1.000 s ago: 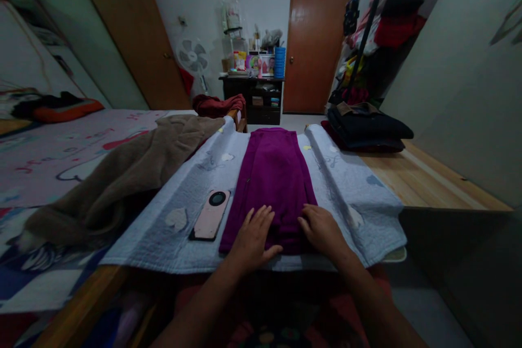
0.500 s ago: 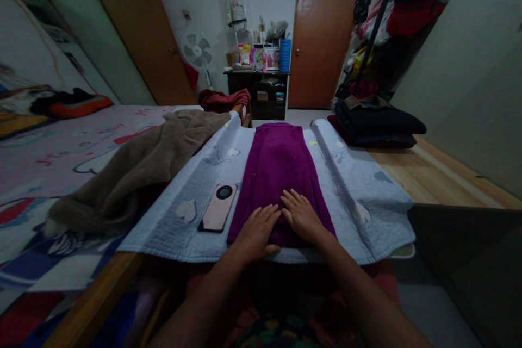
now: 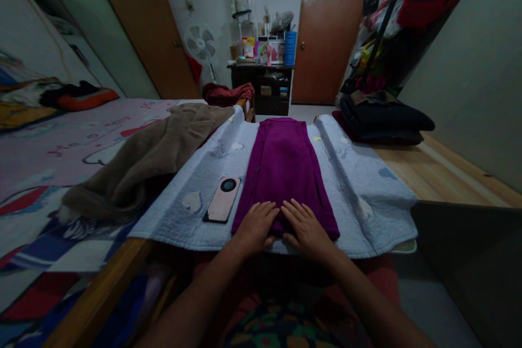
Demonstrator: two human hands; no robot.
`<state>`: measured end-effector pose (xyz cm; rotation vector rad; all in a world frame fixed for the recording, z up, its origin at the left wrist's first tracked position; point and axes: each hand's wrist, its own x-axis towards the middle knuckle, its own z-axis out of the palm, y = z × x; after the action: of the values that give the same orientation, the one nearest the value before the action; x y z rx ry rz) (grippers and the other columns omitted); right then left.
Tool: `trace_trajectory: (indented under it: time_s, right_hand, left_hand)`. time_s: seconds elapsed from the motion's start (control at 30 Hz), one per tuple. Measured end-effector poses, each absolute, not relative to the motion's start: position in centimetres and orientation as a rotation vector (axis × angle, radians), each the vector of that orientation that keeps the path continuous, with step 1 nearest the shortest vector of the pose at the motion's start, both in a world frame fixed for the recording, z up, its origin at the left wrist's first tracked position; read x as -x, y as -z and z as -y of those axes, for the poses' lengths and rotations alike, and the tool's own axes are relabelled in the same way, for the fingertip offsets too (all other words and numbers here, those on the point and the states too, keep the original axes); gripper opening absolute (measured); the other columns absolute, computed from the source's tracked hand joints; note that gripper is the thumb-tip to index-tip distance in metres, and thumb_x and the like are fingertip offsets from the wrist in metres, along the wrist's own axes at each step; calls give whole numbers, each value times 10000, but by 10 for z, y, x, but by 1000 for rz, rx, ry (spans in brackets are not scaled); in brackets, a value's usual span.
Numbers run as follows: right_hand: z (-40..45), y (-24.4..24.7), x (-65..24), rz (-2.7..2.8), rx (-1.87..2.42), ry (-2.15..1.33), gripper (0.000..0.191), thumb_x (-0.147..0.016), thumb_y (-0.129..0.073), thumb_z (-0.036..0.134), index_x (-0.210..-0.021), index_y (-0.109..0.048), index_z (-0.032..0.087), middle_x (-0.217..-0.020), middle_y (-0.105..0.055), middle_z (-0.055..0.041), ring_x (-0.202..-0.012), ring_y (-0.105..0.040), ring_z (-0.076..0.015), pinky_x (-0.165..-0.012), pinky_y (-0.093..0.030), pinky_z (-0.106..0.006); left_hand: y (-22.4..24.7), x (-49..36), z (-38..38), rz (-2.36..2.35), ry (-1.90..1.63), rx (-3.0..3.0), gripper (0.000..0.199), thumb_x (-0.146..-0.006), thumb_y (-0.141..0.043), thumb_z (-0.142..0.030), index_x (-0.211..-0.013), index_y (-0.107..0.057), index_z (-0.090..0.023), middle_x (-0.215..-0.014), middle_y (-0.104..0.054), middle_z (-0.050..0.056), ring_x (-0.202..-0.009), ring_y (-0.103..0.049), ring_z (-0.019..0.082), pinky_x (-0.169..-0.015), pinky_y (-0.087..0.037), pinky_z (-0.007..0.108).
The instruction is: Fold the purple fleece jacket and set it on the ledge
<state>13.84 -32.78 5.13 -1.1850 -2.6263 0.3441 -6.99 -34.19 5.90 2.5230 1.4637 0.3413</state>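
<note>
A purple garment [image 3: 281, 157], folded into a long narrow shape, lies flat on a pale blue quilted cloth [image 3: 199, 174]. My left hand [image 3: 256, 225] rests palm down on its near end, fingers stretched out. Beside it my right hand [image 3: 304, 225] lies flat on the same end, also with fingers extended. The fingertips of both hands almost meet near the garment's middle. To the left of the garment a pink phone [image 3: 222, 199] with a round dark camera lies on the quilted cloth.
A brown fuzzy blanket [image 3: 163, 147] is heaped on the bed [image 3: 81, 144] at left. Dark folded clothes [image 3: 385, 119] are stacked on a wooden surface [image 3: 452, 174] at right. A fan [image 3: 199, 43] and a dark cabinet [image 3: 261, 81] stand at the back.
My right hand has slid back toward me along the garment, now level with my left. The view has shifted slightly, moving the scene a little right and up.
</note>
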Motion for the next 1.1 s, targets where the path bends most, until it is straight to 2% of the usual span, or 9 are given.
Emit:
trace_trajectory:
  time_s: [0.2,0.37,0.53,0.67,0.8,0.97,1.1]
  right_hand:
    - [329,-51,-139,2654,1231,-400,857,-716,-587,228,-1503,-254,163,-1573,-233,-92,-1453,-148,-240,-1167,-176,-457]
    - [324,-55,-136,2654,1252,-436,870,-662,-556,182,-1490,-290,149,-1563,-259,-99,-1440,-196,-248,-1151,-213,-443]
    - [323,-59,-136,2706,1256,-463,939,-600,-530,128,-1497,-255,107,-1560,-261,-121,-1438,-197,-250,-1143,-240,-431]
    - [316,-60,-139,2664,1221,-482,891,-636,-494,102,-1494,-254,95,-1517,-347,-145,-1397,-292,-252,-1106,-309,-429]
    - [302,-66,-145,2597,1091,-571,803,-629,-515,114,-1422,-393,126,-1402,-493,-148,-1295,-428,-253,-1058,-368,-419]
    - [294,-71,-149,2525,1097,-682,699,-639,-550,143,-1336,-508,147,-1273,-592,-117,-1189,-499,-242,-1018,-407,-382]
    - [303,-66,-152,2532,1092,-658,742,-647,-595,175,-1379,-473,175,-1373,-528,-110,-1290,-421,-263,-1065,-359,-427]
  left_hand:
    - [-61,67,344,-1493,-225,-2569,803,-624,-610,-106,-1394,-388,-165,-1486,-409,122,-1365,-362,266,-1150,-253,450]
    - [-58,50,345,-1644,-186,-2604,660,-695,-539,-93,-1347,-439,-116,-1404,-488,183,-1311,-429,320,-1096,-306,501]
    - [-62,46,342,-1636,-232,-2608,656,-671,-567,-135,-1318,-458,-158,-1291,-577,145,-1225,-508,301,-1053,-368,452]
    - [-75,56,334,-1583,-232,-2568,526,-706,-588,-229,-1224,-515,-175,-1140,-655,109,-1063,-608,271,-939,-457,386]
    - [-87,67,321,-1616,-131,-2472,347,-768,-564,-280,-1112,-582,-241,-970,-711,49,-908,-668,248,-801,-493,341]
    - [-92,72,308,-1563,-128,-2427,375,-762,-585,-304,-1132,-618,-255,-997,-716,44,-912,-667,254,-796,-486,342]
    - [-90,71,316,-1487,-204,-2460,400,-721,-630,-266,-1120,-608,-234,-1077,-665,55,-996,-614,248,-870,-466,348]
